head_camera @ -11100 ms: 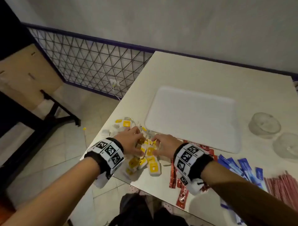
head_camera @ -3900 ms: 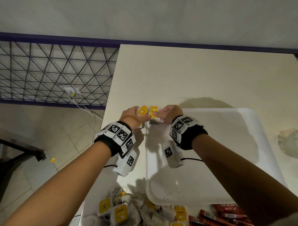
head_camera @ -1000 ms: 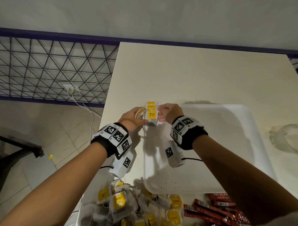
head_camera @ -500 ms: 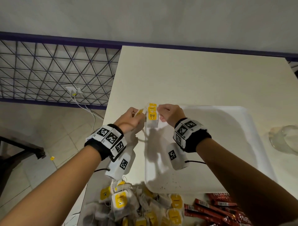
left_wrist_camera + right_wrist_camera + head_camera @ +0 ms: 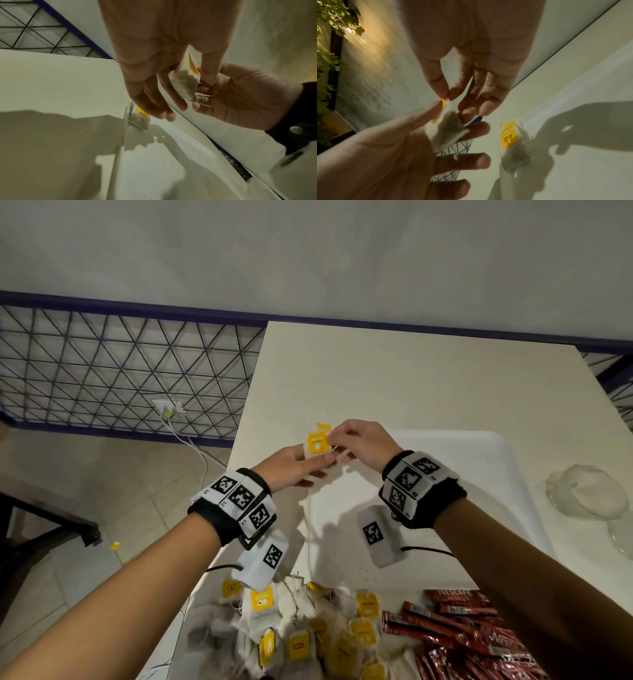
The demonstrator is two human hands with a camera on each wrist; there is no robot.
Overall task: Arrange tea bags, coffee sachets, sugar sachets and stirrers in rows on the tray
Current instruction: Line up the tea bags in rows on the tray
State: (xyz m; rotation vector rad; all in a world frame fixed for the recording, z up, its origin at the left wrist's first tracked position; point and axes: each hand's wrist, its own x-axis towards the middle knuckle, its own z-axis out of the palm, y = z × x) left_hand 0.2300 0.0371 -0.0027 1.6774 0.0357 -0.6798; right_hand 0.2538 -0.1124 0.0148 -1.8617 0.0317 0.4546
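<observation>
Above the white plastic tray [image 5: 479, 474], the left hand [image 5: 291, 470] holds a white paper tea bag [image 5: 317, 445]; the right hand [image 5: 359, 443] pinches its yellow tag [image 5: 443, 103].

The tea bag pile [image 5: 301, 642] runs off the head view's bottom edge, and the left wrist device covers its far side. The coffee sachets [image 5: 455, 635] are cut by the same edge and partly hidden by the right forearm. The bowl [image 5: 582, 491] is blurred, and a second one beside it is cut by the right edge. The held tea bag [image 5: 448, 129] is blurred in both wrist views; the left hand's fingers [image 5: 462, 161] smear too. The tray [image 5: 479, 474] is partly covered by the right arm.
</observation>
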